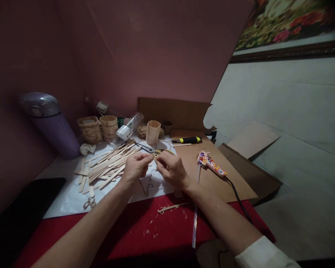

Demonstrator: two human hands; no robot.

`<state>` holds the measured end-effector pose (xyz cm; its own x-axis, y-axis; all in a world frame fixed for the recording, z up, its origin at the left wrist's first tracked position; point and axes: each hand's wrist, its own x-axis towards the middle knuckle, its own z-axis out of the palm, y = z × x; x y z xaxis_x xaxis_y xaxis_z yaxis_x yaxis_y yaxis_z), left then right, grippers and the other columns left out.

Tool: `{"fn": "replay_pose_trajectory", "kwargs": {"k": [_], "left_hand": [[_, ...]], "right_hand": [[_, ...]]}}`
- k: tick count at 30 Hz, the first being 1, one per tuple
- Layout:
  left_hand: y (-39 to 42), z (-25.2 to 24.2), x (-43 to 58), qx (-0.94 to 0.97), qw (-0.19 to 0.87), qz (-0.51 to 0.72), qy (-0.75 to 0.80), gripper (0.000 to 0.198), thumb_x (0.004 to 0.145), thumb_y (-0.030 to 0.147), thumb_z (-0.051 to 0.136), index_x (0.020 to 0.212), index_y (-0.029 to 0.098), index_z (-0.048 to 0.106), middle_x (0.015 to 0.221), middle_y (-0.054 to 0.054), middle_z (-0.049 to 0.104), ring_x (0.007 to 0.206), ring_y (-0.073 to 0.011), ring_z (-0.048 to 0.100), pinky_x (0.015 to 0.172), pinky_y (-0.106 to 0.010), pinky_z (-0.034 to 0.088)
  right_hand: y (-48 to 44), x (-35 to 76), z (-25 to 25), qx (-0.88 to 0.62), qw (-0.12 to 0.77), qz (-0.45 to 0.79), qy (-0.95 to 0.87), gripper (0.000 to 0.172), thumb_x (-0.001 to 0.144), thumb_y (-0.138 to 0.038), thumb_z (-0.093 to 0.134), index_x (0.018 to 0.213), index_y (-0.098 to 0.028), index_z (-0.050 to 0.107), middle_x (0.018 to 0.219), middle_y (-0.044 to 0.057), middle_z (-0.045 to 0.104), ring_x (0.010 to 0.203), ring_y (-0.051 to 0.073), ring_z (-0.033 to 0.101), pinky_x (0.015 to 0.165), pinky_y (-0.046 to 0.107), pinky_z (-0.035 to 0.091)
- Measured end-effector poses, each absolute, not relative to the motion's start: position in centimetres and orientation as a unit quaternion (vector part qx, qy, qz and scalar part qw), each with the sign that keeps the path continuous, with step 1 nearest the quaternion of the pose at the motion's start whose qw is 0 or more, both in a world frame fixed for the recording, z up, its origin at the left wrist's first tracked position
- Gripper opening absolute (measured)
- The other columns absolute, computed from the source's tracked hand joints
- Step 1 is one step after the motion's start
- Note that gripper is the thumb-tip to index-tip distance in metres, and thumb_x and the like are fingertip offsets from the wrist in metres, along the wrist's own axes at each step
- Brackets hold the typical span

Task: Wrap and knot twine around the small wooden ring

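Note:
My left hand (137,165) and my right hand (171,167) meet over the white paper, each in a closed pinch. Between their fingertips is a small tan piece (155,157), apparently thin cord; its shape is too small to make out. A thin brown strand (143,187) shows below my left hand; I cannot tell whether it joins that piece. Just beyond the fingers lie scissors (145,147), partly hidden. A cup made of upright wooden sticks (153,133) stands behind them. Left of my left hand is a loose pile of flat craft sticks (111,167).
A patterned glue gun (211,163) lies on cardboard at right, a clear glue stick (195,223) projecting towards me. Behind are a yellow-black utility knife (187,140), a clear bottle (130,126), cord-wrapped cups (89,130) and a purple flask (54,128). Wood scraps (171,207) litter the red cloth.

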<state>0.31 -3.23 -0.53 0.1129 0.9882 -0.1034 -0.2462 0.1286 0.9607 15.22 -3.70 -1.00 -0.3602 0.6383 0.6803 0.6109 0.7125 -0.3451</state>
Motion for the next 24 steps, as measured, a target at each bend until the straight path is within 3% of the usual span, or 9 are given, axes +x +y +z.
{"fn": "replay_pose_trajectory", "kwargs": {"k": [9, 13, 15, 19, 24], "left_hand": [[-3.3, -0.2, 0.4, 0.426, 0.596, 0.516, 0.444, 0.027, 0.057, 0.033, 0.074, 0.064, 0.014, 0.056, 0.037, 0.01, 0.035, 0.032, -0.002, 0.023, 0.035, -0.018, 0.012], [-3.0, -0.4, 0.2, 0.477, 0.538, 0.53, 0.449, 0.026, 0.06, 0.034, 0.074, 0.065, 0.012, 0.061, 0.04, 0.008, 0.04, 0.035, -0.0025, 0.027, 0.035, -0.019, 0.014], [-3.0, -0.5, 0.3, 0.494, 0.531, 0.525, 0.446, 0.025, 0.061, 0.033, 0.074, 0.066, 0.012, 0.062, 0.042, 0.008, 0.042, 0.036, -0.0024, 0.028, 0.036, -0.02, 0.015], [-3.1, -0.6, 0.5, 0.509, 0.531, 0.52, 0.434, 0.023, 0.062, 0.032, 0.073, 0.067, 0.012, 0.064, 0.043, 0.007, 0.043, 0.037, -0.0027, 0.027, 0.037, -0.02, 0.015], [-3.1, -0.6, 0.6, 0.535, 0.507, 0.516, 0.437, 0.021, 0.063, 0.03, 0.072, 0.064, 0.011, 0.064, 0.048, 0.004, 0.048, 0.041, -0.0029, 0.03, 0.039, -0.02, 0.018]], "right_hand": [[-3.8, 15.4, -1.0, -0.331, 0.366, -0.031, -0.869, 0.016, 0.087, -0.019, 0.043, 0.075, -0.018, 0.054, 0.073, 0.004, 0.056, 0.068, 0.014, 0.05, 0.064, 0.026, 0.039], [-3.6, 15.4, -0.7, -0.379, 0.465, 0.041, -0.799, 0.016, 0.09, -0.025, 0.043, 0.086, -0.017, 0.056, 0.092, 0.008, 0.058, 0.086, 0.016, 0.055, 0.075, 0.028, 0.043], [-3.4, 15.3, -0.7, -0.398, 0.504, 0.106, -0.76, 0.018, 0.092, -0.027, 0.041, 0.094, -0.017, 0.056, 0.1, 0.009, 0.059, 0.082, 0.015, 0.057, 0.075, 0.028, 0.045], [-2.6, 15.2, -1.5, -0.401, 0.486, 0.292, -0.72, 0.022, 0.091, -0.034, 0.044, 0.102, -0.017, 0.053, 0.082, 0.002, 0.062, 0.054, 0.008, 0.053, 0.057, 0.023, 0.045], [-2.3, 15.4, -2.0, -0.391, 0.492, 0.323, -0.708, 0.019, 0.086, -0.036, 0.052, 0.083, -0.017, 0.055, 0.063, -0.002, 0.056, 0.056, 0.008, 0.052, 0.053, 0.02, 0.041]]}}
